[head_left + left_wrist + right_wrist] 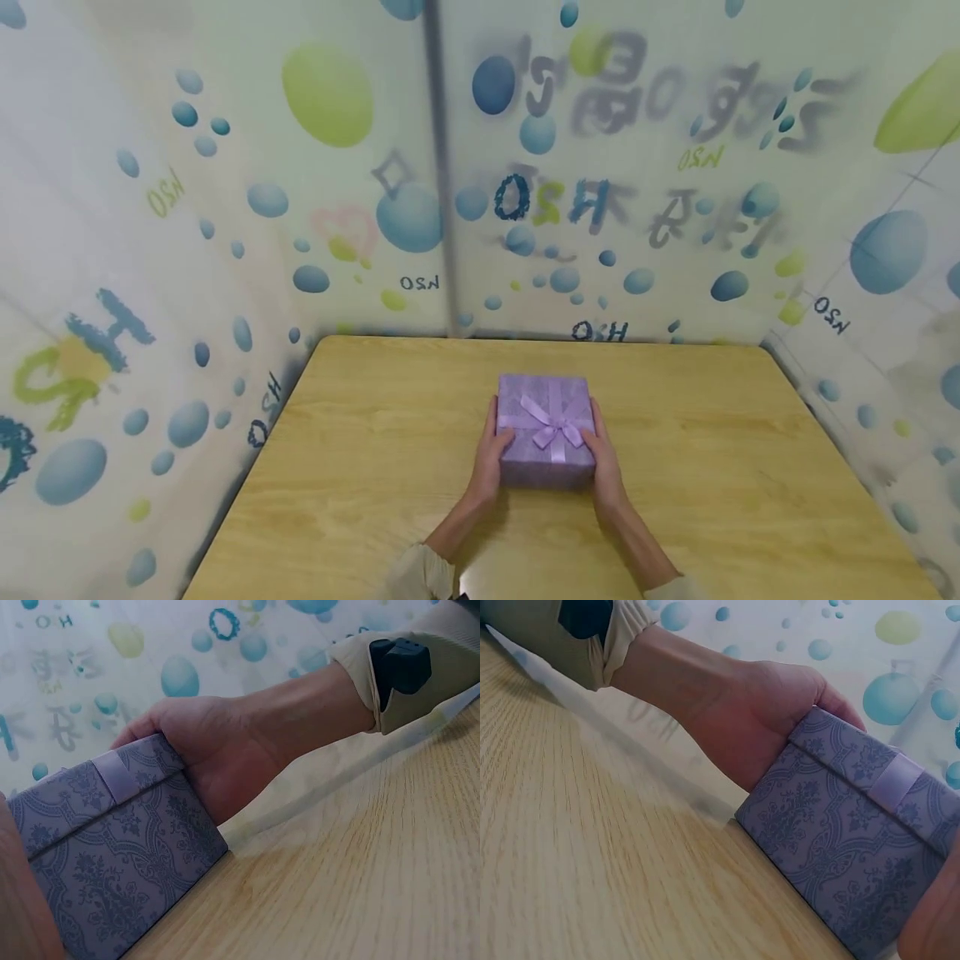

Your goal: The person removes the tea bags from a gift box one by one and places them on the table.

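Fingers on both sides wrap the gift box [545,431]: left hand [489,457] clamps its 9 o'clock side, right hand [604,460] its 3 o'clock side, palms flat against the walls. The box sits on the table [360,467] dead centre, lid on, ribbon bow [552,427] on top. Looks like the grab-and-hold step to me. Next move probably needs an even squeeze so the lid doesn't slip.

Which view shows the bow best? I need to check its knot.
The head view: the bow sits in full on the box lid. The wrist views show only the side wall and a ribbon strip, no bow.
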The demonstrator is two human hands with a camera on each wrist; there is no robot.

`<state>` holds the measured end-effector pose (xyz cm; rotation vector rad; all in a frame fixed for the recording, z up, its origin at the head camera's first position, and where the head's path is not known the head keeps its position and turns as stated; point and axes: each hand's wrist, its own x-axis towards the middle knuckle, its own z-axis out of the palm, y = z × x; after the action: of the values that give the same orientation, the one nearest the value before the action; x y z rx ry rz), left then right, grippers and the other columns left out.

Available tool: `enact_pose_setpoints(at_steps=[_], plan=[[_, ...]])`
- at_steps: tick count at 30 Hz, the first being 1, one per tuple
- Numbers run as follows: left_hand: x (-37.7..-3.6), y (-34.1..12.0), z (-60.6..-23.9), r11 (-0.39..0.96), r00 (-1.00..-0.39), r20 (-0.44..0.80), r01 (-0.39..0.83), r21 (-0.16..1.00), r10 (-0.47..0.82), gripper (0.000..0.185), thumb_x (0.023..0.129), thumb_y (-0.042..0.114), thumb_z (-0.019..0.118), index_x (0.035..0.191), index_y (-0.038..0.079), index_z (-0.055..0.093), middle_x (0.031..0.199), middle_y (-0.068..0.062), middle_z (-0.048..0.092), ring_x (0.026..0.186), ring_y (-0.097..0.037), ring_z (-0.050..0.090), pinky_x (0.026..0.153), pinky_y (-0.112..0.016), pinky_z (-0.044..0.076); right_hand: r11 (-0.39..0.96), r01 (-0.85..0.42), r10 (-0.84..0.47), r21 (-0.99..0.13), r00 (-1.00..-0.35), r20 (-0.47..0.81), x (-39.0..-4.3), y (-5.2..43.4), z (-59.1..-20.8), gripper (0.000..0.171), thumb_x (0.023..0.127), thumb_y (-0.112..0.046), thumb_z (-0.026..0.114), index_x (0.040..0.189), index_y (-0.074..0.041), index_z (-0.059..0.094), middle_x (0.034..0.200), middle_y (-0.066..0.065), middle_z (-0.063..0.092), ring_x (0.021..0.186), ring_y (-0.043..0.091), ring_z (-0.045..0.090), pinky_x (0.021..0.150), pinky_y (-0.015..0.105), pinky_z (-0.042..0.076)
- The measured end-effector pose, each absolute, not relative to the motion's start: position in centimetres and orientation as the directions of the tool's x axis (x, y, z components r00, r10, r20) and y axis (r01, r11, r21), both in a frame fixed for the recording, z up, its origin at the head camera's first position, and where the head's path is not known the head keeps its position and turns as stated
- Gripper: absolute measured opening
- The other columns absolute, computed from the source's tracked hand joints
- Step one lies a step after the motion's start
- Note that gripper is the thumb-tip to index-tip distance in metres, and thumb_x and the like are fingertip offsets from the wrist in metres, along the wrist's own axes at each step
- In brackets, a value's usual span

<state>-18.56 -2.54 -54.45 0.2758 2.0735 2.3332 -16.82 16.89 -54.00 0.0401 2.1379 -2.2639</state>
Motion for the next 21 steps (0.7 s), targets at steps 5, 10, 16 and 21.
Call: enact_pose_setpoints(at_steps=[5,10,16,21], plan=[[-18.4,-2.6,-54.3,-0.11,-0.985,0.136,0.124,0.986,0.11,0.075,0.102,0.016,0.044,0.166,-0.002,0.01,0.173,-0.022,0.006,0.159,-0.037,0.001,0.125,-0.055,0.0,-0.015,0.057,0.013,-0.998,-0.998,-0.057,-16.7,16.6,-53.4,0.066,0.111,-0.03,0.031,0.17,-0.022,0.003,0.176,-0.004,-0.001,0.161,0.023,-0.007,0.126,0.055,-0.005],[-18.4,-2.6,-53.9,-0.106,-0.986,0.14,0.131,0.986,0.088,0.075,0.102,0.015,0.044,0.165,-0.003,0.01,0.173,-0.022,0.008,0.159,-0.037,0.002,0.125,-0.054,0.0,0.017,0.046,0.016,-0.999,-0.999,-0.046,-16.7,16.5,-52.8,0.069,0.11,-0.028,0.036,0.17,-0.018,0.004,0.176,0.002,-0.001,0.161,0.027,-0.006,0.126,0.056,-0.004],[-18.1,-2.5,-53.4,-0.09,-0.988,0.13,0.123,0.988,0.085,0.075,0.102,0.018,0.044,0.167,0.0,0.011,0.173,-0.02,0.008,0.159,-0.036,0.003,0.126,-0.054,0.001,0.039,0.064,0.012,-0.997,-0.998,-0.063,-16.3,16.8,-52.1,0.076,0.107,-0.03,0.048,0.17,-0.027,0.005,0.176,0.003,-0.002,0.161,0.032,-0.006,0.125,0.061,-0.003],[-18.3,-2.6,-53.0,-0.082,-0.987,0.125,0.117,0.99,0.1,0.074,0.104,0.022,0.043,0.168,0.006,0.009,0.174,-0.016,0.007,0.16,-0.034,0.002,0.126,-0.054,0.0,0.103,0.037,-0.007,-0.994,-0.999,-0.038,-16.5,17.1,-51.3,0.082,0.106,-0.033,0.055,0.17,-0.028,0.003,0.176,0.004,-0.002,0.161,0.033,-0.005,0.125,0.062,-0.001]])
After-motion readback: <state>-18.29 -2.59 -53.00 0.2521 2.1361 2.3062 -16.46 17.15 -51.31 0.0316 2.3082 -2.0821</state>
